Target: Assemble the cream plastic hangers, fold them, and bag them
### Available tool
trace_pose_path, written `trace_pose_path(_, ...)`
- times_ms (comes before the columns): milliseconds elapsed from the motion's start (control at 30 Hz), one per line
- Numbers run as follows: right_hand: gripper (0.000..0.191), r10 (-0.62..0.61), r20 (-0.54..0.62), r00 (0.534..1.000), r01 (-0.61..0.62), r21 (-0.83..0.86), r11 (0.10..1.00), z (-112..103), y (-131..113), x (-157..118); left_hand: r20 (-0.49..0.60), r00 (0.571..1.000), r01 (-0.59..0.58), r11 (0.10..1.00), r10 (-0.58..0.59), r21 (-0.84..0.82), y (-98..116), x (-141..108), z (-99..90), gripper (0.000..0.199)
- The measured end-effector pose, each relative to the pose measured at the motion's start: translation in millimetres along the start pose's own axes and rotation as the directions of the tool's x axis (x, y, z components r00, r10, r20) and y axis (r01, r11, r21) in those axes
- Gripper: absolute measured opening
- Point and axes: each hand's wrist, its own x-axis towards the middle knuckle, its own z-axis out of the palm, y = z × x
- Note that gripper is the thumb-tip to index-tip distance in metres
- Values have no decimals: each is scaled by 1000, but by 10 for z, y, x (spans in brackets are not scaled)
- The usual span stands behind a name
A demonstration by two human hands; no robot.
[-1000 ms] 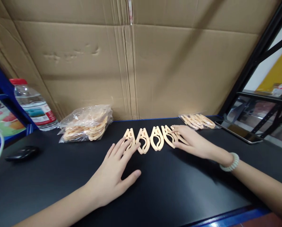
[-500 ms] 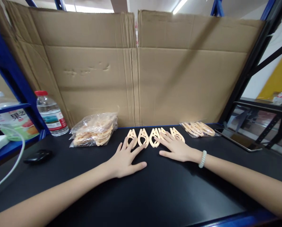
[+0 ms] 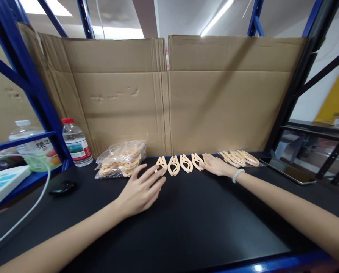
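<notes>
A row of beige, openwork plastic pieces, like folded hangers, lies along the back of the black table. The leftmost folded hanger [image 3: 161, 163] is partly behind the fingertips of my left hand [image 3: 142, 192], which hovers or rests just in front with its fingers apart. The second hanger [image 3: 174, 167], the third hanger [image 3: 186, 163] and the fourth hanger [image 3: 197, 161] show almost whole. My right hand [image 3: 215, 165] lies flat at the row's right end, fingers stretched out beside the fourth hanger. Whatever lies beneath this palm is hidden.
A clear bag of beige hangers [image 3: 122, 159] stands at the back left, a flatter bag [image 3: 239, 157] at the back right. A phone-like device [image 3: 288, 172] lies at right. Left are a water bottle [image 3: 77, 146], a black mouse [image 3: 63, 188] and a white cable [image 3: 42, 193]. Cardboard [image 3: 124, 110] walls the back.
My right hand has slid right along the row, uncovering the fourth hanger, and its fingers are closer together. My left hand has shifted left and turned, thumb now tucked from sight. The view has tilted up.
</notes>
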Motion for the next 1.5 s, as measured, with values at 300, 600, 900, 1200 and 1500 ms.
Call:
trace_pose_path(300,73,33,-106,994,-27,54,998,-77,-266,-17,-404,814,484,872,-418,74,-498,130,-13,49)
trace_pose_path(600,40,-110,-366,924,210,244,947,-162,-417,-355,-349,890,269,956,-292,-115,-288,215,13,16)
trace_pose_path(900,26,-20,-438,899,288,553,782,-314,-562,-493,-8,931,-324,815,365,-481,493,91,-102,33)
trace_pose_path(1200,29,-290,-398,870,447,391,805,-342,-884,-646,17,936,-241,677,351,-695,423,51,-131,39)
trace_pose_path(1500,27,-67,-303,951,177,351,919,-236,-606,-491,90,973,221,743,-212,-632,332,208,39,26)
